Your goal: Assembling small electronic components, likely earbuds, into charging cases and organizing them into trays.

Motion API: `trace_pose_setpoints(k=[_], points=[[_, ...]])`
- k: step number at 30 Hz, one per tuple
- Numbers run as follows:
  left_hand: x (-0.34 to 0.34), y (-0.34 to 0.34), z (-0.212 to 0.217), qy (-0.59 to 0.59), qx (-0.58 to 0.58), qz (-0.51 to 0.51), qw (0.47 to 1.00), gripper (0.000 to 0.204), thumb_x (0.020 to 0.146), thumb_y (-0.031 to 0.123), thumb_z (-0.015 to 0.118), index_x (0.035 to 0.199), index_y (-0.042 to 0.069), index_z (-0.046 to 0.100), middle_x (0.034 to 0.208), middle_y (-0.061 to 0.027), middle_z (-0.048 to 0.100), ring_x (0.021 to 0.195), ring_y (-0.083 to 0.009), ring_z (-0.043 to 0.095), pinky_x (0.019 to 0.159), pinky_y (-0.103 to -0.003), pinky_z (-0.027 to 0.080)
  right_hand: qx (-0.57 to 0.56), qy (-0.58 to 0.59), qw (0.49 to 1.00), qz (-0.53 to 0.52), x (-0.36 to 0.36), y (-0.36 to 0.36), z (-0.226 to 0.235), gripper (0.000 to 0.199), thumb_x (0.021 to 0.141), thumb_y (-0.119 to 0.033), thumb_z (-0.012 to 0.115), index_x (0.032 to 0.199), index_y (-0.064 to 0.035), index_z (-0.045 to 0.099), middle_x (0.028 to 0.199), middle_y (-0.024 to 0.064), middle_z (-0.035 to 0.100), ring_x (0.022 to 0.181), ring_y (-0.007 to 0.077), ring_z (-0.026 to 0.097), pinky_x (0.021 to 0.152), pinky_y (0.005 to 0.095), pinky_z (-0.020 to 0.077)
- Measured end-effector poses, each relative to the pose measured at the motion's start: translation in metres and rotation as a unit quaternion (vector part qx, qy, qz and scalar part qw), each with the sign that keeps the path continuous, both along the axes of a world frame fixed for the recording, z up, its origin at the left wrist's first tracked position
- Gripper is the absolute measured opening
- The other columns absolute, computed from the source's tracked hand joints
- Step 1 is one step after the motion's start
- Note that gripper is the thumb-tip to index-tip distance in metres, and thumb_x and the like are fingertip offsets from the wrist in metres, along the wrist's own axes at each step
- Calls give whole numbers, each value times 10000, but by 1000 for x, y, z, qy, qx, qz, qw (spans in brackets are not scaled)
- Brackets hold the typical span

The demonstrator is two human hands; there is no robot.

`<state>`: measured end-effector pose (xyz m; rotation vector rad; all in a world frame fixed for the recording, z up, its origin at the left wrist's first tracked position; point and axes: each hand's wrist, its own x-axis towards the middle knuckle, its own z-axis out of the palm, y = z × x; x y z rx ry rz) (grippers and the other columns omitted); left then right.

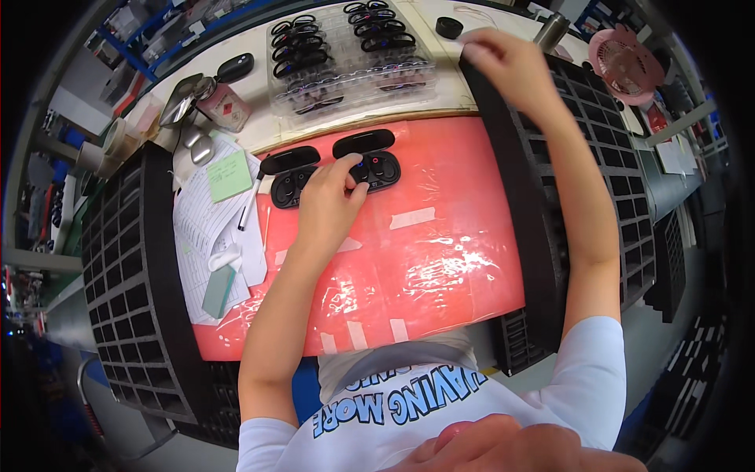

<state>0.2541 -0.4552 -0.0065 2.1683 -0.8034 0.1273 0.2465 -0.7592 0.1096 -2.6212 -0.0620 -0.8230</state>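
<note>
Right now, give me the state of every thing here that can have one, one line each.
Left charging case: lid open, lying on the red mat.
Right charging case: lid open, left hand touching it.
Right hand: reaching to the far corner of the right black foam tray.
Left black foam tray: visible cells look empty.
Clear tray: holds black earpieces.
Pink fan: cannot tell if running.

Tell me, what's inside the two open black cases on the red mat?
The right open case shows a dark earbud with a small red dot. The left open case shows dark round hollows. The left hand covers the space between the cases, so the rest is hidden.
</note>
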Motion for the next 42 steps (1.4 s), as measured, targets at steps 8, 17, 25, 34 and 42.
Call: trace_pose_setpoints(k=[8,17,25,34,42], points=[[-6,-21,-18,-190,49,-81,977,263,815,42,598,1074,27,642,1217,-157,596,1207,-338,516,1019,-450,409,-189,178,927,-270,-20,-181,-37,284,832,-127,623,1114,-114,649,1051,143,686,1003,352,636,846,438,496],[4,-13,-27,-170,32,-83,981,285,806,13,585,1081,42,653,1266,-170,573,1254,-350,486,1040,-458,404,-283,317,836,-347,-10,-147,-33,365,784,-149,698,1139,-200,633,1196,60,640,1186,297,546,984,553,381],[-9,-7,-10,-124,-111,-79,983,310,765,36,666,1073,66,653,1187,-138,573,1169,-344,517,969,-437,437,-111,119,955,-248,-30,-199,-31,318,919,-212,586,1229,-150,548,1250,117,579,1225,286,514,1029,490,354],[-28,-6,7,190,-362,-120,905,501,820,119,707,1275,17,525,1249,-124,528,1154,-248,537,938,-355,464,230,224,912,254,-22,72,-2,302,1018,-236,446,1276,-80,476,1086,28,545,1036,86,496,917,241,404],[-22,-4,5,279,-377,-123,875,528,821,143,715,1288,5,511,1252,-107,520,1143,-188,547,930,-319,474,189,348,866,306,-44,99,-2,743,764,-257,770,1372,-9,423,1216,97,555,1115,176,556,945,323,472]])
